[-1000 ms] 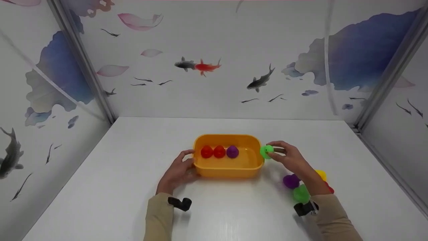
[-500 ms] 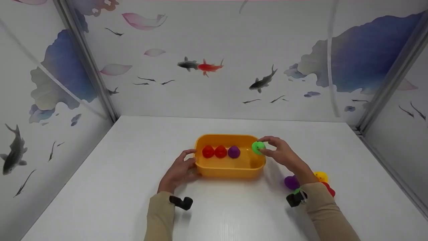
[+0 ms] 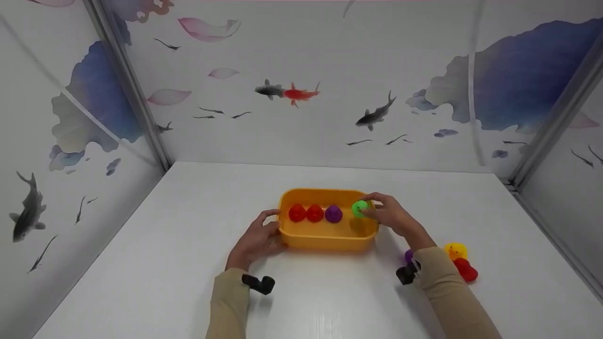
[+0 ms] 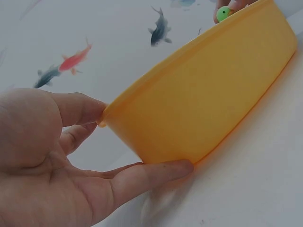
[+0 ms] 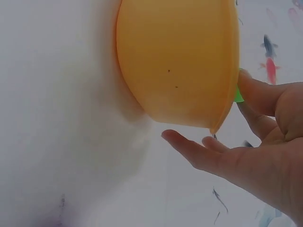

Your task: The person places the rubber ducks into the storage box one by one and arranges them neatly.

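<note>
In the head view, the orange tub (image 3: 330, 243) rests on the counter (image 3: 320, 292), long axis left to right; the right hand (image 3: 392, 215) pinches a green duck (image 3: 359, 208) at its right end, beak facing near. Left wrist: the left hand's (image 4: 61, 184) grip holds the tub's left end, rim to base. Right wrist: the tub hides most of the duck.
</note>
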Action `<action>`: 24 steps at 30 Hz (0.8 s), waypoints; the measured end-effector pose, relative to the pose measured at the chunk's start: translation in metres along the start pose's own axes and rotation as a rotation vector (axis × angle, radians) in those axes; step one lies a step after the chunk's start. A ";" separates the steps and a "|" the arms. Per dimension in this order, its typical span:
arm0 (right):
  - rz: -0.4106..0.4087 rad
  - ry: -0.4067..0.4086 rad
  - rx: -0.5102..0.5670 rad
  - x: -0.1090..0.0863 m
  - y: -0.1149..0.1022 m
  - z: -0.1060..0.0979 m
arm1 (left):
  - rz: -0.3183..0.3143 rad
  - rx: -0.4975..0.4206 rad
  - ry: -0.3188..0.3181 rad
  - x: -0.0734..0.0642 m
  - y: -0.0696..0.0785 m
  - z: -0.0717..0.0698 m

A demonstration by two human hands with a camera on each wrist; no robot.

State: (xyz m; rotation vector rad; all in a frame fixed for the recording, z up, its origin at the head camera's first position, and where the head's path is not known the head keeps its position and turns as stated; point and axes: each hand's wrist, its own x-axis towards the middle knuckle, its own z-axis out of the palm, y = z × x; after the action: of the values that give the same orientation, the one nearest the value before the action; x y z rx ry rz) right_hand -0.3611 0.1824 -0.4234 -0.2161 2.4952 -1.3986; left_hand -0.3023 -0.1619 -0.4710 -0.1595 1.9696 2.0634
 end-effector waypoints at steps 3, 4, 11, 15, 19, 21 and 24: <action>0.031 0.001 -0.022 0.005 -0.001 0.003 | 0.005 -0.022 -0.006 0.001 -0.001 0.000; 0.040 0.002 -0.028 0.007 -0.001 0.004 | 0.009 -0.021 -0.007 0.001 -0.001 0.000; 0.060 -0.001 -0.070 0.017 -0.003 0.008 | 0.024 0.003 -0.005 0.001 -0.002 0.001; 0.055 -0.007 -0.082 0.023 0.000 0.009 | 0.035 -0.027 -0.026 0.002 -0.002 0.000; 0.068 -0.012 -0.090 0.025 0.001 0.012 | 0.039 -0.037 -0.030 0.001 -0.001 0.000; 0.077 -0.015 -0.094 0.026 0.001 0.012 | 0.038 -0.036 -0.030 0.001 -0.002 0.000; 0.092 -0.017 -0.087 0.027 0.002 0.012 | 0.034 -0.018 -0.022 0.000 -0.002 0.000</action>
State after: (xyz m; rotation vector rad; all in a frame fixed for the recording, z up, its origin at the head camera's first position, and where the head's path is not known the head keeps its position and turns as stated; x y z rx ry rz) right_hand -0.3833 0.1661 -0.4355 -0.1284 2.5206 -1.2494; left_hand -0.3018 -0.1621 -0.4726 -0.1078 1.9545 2.0959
